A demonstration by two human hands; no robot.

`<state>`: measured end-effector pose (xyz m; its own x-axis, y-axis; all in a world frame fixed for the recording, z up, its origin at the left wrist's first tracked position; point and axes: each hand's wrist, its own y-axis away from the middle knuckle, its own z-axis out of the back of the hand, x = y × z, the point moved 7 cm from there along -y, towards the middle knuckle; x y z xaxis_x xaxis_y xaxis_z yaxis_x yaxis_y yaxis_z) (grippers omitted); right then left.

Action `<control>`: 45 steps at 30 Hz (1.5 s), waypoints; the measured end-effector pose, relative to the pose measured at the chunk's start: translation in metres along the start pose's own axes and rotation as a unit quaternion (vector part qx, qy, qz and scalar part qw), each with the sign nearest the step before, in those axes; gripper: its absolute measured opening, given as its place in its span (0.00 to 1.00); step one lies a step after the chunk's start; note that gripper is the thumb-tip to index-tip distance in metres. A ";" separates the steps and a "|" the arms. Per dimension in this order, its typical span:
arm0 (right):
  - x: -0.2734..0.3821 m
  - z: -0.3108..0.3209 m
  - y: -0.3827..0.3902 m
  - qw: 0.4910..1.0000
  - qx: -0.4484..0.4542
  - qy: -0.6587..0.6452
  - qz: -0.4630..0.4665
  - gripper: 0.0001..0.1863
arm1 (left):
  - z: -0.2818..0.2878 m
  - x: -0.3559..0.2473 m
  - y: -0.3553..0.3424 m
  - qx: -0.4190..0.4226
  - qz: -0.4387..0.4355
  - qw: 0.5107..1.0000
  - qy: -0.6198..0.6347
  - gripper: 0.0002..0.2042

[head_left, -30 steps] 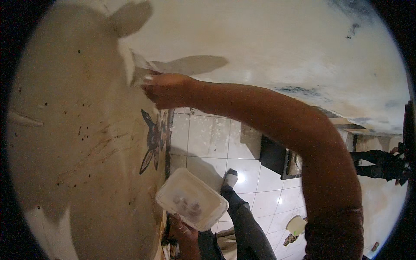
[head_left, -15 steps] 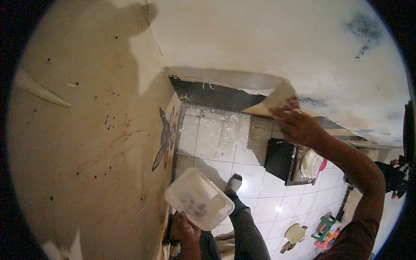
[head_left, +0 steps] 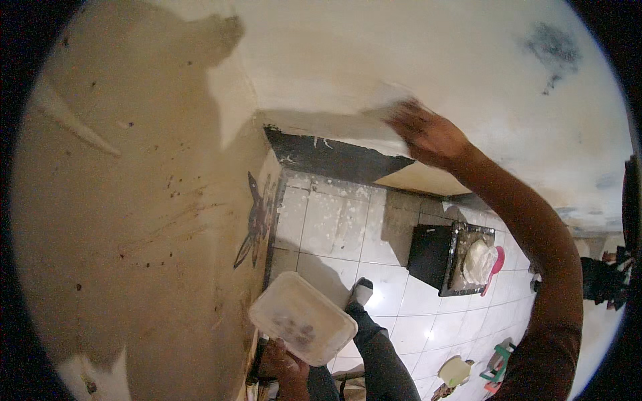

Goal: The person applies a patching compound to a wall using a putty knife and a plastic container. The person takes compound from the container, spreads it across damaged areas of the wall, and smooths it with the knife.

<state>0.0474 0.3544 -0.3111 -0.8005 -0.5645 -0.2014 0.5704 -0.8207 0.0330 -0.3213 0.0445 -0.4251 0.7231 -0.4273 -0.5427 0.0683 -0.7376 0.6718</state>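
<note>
At lower centre, my left hand (head_left: 286, 364) clasps a round-cornered, rectangular whitish tub (head_left: 294, 297). At upper centre, my right hand (head_left: 431, 137) pinches a blurred, pale flat tool (head_left: 393, 92) by the smooth, stained wall (head_left: 334, 53).

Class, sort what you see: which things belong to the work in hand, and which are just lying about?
In use:
pale rectangular container, in the left hand
blurred pale tool, in the right hand
wall by the right hand

Apparently lying about:
pale yellow object
green object
black box, role unclear
</note>
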 end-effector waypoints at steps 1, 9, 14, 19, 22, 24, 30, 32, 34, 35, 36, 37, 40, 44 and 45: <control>-0.003 -0.003 0.040 0.999 -0.035 0.024 -0.005 0.31 | 0.000 0.003 0.000 0.005 0.005 1.000 0.010 0.37; 0.094 0.005 0.016 0.991 0.058 -0.046 0.114 0.29 | 0.023 0.001 -0.005 0.012 0.012 1.000 0.021 0.36; 0.159 -0.041 -0.154 0.965 0.046 0.147 0.210 0.15 | 0.005 -0.013 0.000 -0.019 -0.008 1.000 -0.018 0.36; 0.055 -0.053 -0.144 0.981 0.051 -0.181 -0.037 0.17 | 0.004 -0.010 -0.003 0.011 0.001 1.000 -0.027 0.37; 0.022 -0.074 -0.043 0.988 0.106 -0.101 -0.040 0.22 | 0.007 -0.007 -0.005 -0.003 0.008 1.000 -0.006 0.38; 0.009 -0.072 0.048 0.982 0.162 -0.061 -0.072 0.27 | 0.006 -0.005 -0.008 0.000 0.010 1.000 0.001 0.37; 0.054 0.024 0.065 0.993 0.101 -0.061 0.028 0.32 | 0.001 -0.006 -0.015 -0.003 0.010 1.000 0.004 0.37; 0.066 0.048 0.005 0.990 -0.066 -0.050 0.116 0.31 | -0.005 -0.012 -0.009 -0.007 -0.006 1.000 0.007 0.37; 0.086 0.067 -0.071 0.979 -0.090 -0.029 0.183 0.27 | -0.009 -0.014 -0.008 -0.010 -0.017 1.000 0.009 0.37; 0.102 0.079 -0.105 0.976 -0.059 0.054 0.205 0.25 | -0.011 -0.015 -0.007 -0.003 -0.018 1.000 0.009 0.37; 0.109 0.086 -0.126 0.965 -0.025 0.140 0.219 0.24 | -0.014 -0.013 -0.008 0.006 -0.014 1.000 0.012 0.36; 0.100 0.088 -0.145 0.975 0.013 0.112 0.190 0.21 | -0.016 -0.010 -0.007 0.009 -0.013 1.000 0.016 0.36; 0.065 0.087 -0.150 0.980 0.012 0.115 0.163 0.16 | -0.018 -0.002 -0.004 0.022 -0.004 0.999 0.033 0.35; 0.002 0.053 -0.017 0.996 -0.072 0.036 0.037 0.19 | -0.003 0.000 -0.002 -0.003 -0.019 0.998 -0.056 0.34; -0.010 0.043 0.031 0.998 -0.060 0.019 -0.003 0.23 | -0.007 -0.001 -0.002 -0.006 -0.019 0.999 -0.046 0.34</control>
<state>0.0653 0.3310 -0.2662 -0.7976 -0.5541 -0.2385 0.5855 -0.8062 -0.0851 -0.3175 0.0500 -0.4229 0.6532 -0.4466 -0.6115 0.1034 -0.7474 0.6563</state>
